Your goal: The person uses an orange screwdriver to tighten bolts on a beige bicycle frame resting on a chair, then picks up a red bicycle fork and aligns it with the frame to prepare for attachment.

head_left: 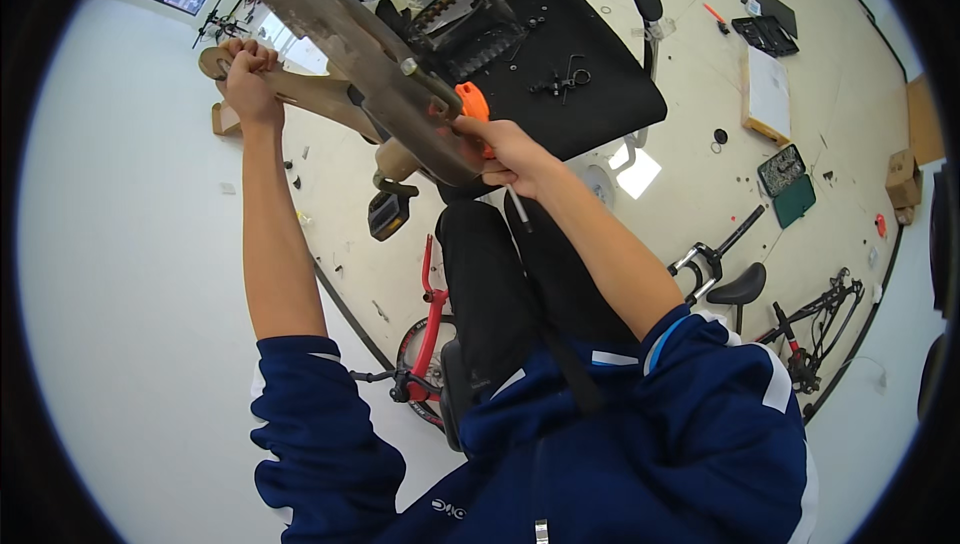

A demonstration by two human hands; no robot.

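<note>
In front of me is a grey-brown wheeled part, its thick wheel seen edge-on, with a tan arm and a black pedal hanging below. My left hand is closed round the far left end of the tan arm. Against the wheel's near right side, my right hand grips what looks like an orange-handled screwdriver. Its thin silver shaft points down toward my knees, dark at the tip. The wheel hides part of the right fingers.
A black office chair bears a dark crate, small hardware and a black clamp-like part. A red bicycle frame stands left of my legs. On the floor at right lie a green case, a white box and bike parts.
</note>
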